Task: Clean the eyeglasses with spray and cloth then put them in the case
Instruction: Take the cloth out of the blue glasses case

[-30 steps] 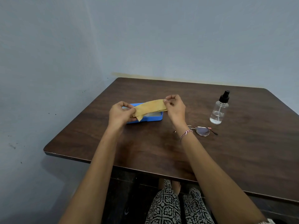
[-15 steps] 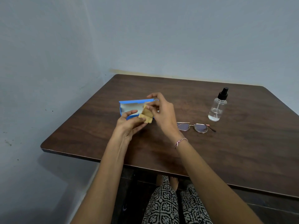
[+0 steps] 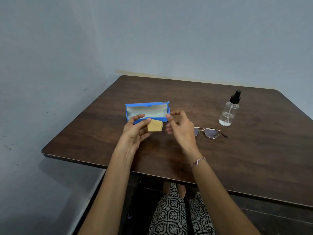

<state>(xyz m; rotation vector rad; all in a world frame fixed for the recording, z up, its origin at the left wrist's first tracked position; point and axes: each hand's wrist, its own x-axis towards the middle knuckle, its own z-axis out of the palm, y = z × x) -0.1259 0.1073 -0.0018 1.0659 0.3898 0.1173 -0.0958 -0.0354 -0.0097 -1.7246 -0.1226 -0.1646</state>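
Observation:
My left hand (image 3: 135, 131) pinches a small folded yellow cloth (image 3: 154, 125) between thumb and fingers, just in front of the blue eyeglass case (image 3: 147, 110). The case lies open on the table, its pale lining showing and nothing inside. My right hand (image 3: 179, 128) hovers to the right of the cloth with its fingers spread, holding nothing. The metal-framed eyeglasses (image 3: 209, 132) lie on the table right of that hand, partly hidden by it. A clear spray bottle (image 3: 228, 111) with a black pump top stands upright further right and back.
The dark wooden table (image 3: 254, 158) sits in a corner against grey walls on the left and at the back. Its near edge runs across my forearms. My patterned trousers show below the table.
The stretched-out cloth was folded into a small square. My right hand has let go of it and drawn away to the right, so only my left hand holds it.

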